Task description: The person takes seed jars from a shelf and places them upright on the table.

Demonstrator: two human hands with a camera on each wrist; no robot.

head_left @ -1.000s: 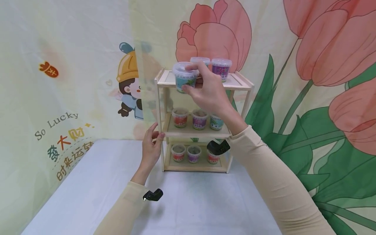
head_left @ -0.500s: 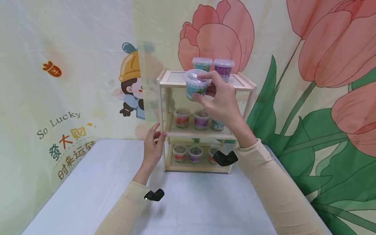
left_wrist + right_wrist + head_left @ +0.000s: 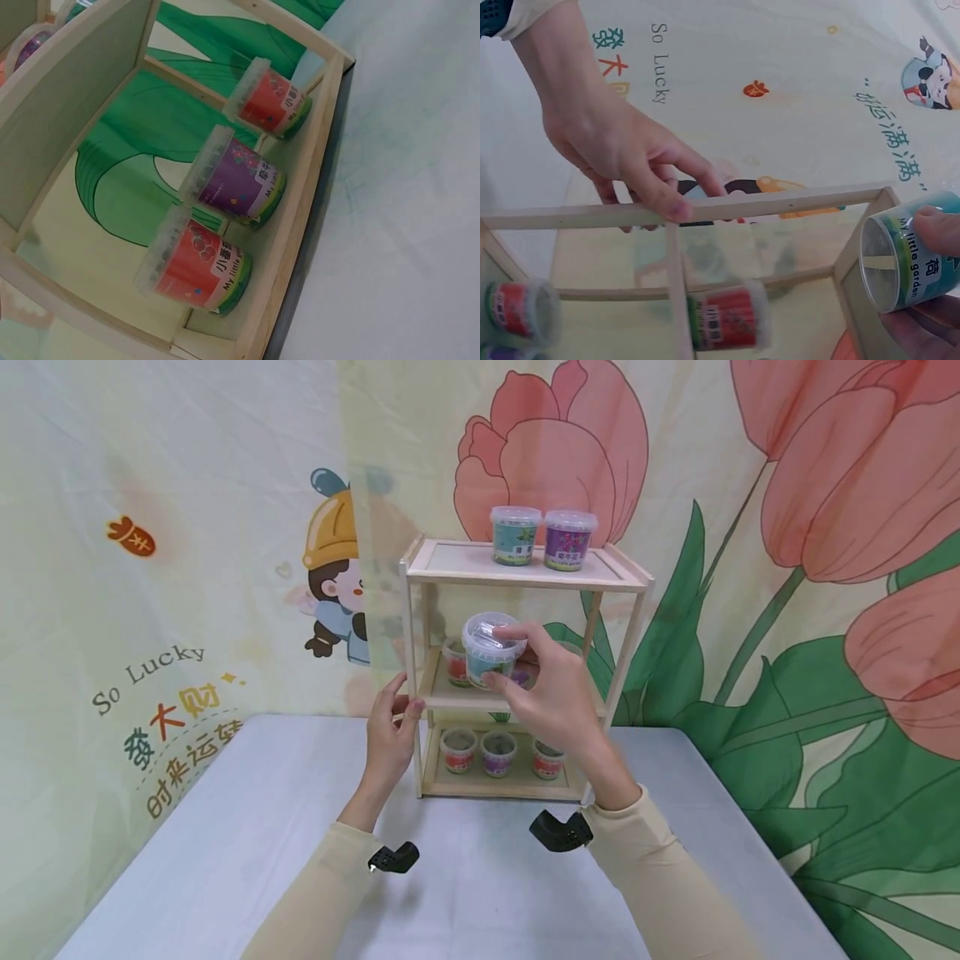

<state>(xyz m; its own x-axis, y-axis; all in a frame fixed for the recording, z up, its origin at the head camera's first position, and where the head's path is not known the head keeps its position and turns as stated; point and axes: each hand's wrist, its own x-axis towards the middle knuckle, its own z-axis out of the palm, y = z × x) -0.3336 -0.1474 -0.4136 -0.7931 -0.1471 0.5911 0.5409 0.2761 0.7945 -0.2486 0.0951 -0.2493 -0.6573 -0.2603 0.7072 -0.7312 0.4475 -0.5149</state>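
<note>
My right hand (image 3: 558, 697) holds a small clear-lidded plastic tub with a blue label (image 3: 483, 662), thumb on its front and fingers at its far side. The tub is in front of the middle shelf, slightly tilted; its clear base shows in the right wrist view. My left hand (image 3: 388, 735) grips the left post of a three-tier wooden shelf rack (image 3: 525, 703), thumb on the front. A blue-labelled tub (image 3: 514, 545) and a purple-labelled tub (image 3: 567, 547) stand on top. Behind the held tub, a red-labelled tub (image 3: 455, 668) shows on the middle shelf; others there are mostly hidden.
On the bottom shelf stand two red-labelled tubs, one at left (image 3: 457, 755) and one at right (image 3: 548, 763), with a purple-labelled tub (image 3: 498, 758) between them. The rack stands on a white-covered table (image 3: 480, 877) before a printed cloth backdrop (image 3: 225, 460).
My right hand has carried the blue-labelled tub from the top shelf's left front edge down to the middle shelf's level. My left hand has stayed at the left post.
</note>
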